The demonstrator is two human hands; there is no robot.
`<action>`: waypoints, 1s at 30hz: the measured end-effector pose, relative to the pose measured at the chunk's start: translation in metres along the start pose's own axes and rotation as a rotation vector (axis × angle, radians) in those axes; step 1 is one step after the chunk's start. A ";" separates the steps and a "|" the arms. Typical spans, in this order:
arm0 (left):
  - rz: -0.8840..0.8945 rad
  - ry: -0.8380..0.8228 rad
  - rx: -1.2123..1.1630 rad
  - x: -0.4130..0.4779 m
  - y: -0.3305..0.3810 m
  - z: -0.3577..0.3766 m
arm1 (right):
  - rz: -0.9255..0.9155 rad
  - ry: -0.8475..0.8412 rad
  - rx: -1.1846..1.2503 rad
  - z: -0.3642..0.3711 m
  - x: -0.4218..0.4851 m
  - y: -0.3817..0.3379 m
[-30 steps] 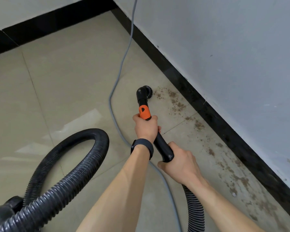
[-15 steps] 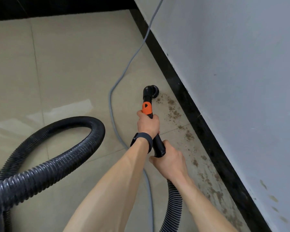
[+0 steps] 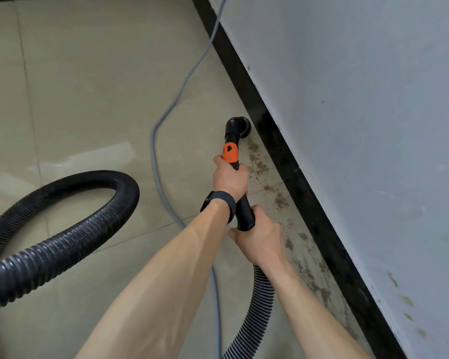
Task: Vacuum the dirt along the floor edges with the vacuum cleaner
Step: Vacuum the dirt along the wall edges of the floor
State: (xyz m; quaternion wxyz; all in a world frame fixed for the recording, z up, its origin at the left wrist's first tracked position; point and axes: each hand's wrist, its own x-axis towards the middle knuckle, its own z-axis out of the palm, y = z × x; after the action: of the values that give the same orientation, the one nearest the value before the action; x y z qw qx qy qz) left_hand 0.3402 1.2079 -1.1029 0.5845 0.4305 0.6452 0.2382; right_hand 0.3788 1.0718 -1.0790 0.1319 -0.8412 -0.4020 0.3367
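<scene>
The black vacuum wand (image 3: 245, 211) with an orange collar (image 3: 230, 151) points away from me along the floor. Its round brush nozzle (image 3: 240, 126) sits on the tiles right against the black skirting (image 3: 283, 156). My left hand (image 3: 230, 178), with a dark wristband, grips the wand just behind the orange collar. My right hand (image 3: 261, 237) grips the wand's rear end where the ribbed hose (image 3: 254, 309) joins. Brown dirt (image 3: 279, 200) lies in patches along the floor edge from the nozzle back toward me.
The thick black ribbed hose (image 3: 70, 237) loops across the floor on the left. A grey power cable (image 3: 166, 112) snakes over the beige tiles and up the grey wall (image 3: 360, 125) on the right. Stains mark the wall low down.
The nozzle has moved right, off the open tile and up against the skirting. My view has swung so the wall fills more of the right side. Both hands keep their grip.
</scene>
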 end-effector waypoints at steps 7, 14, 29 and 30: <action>0.016 -0.020 0.031 0.001 0.004 0.020 | 0.039 0.002 0.021 -0.011 0.003 0.008; 0.025 -0.027 0.066 0.001 0.012 0.013 | 0.033 -0.004 0.042 -0.010 0.008 0.004; -0.020 0.088 -0.033 -0.023 -0.023 -0.062 | -0.083 -0.093 -0.042 0.032 -0.031 -0.020; -0.015 0.093 -0.040 -0.027 -0.027 -0.062 | -0.086 -0.095 -0.042 0.034 -0.035 -0.018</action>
State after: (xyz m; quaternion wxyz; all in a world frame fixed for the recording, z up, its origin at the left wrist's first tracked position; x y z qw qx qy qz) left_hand 0.2714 1.1838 -1.0972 0.5641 0.4023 0.6700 0.2666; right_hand 0.3292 1.0545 -1.0791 0.1092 -0.8088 -0.4506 0.3618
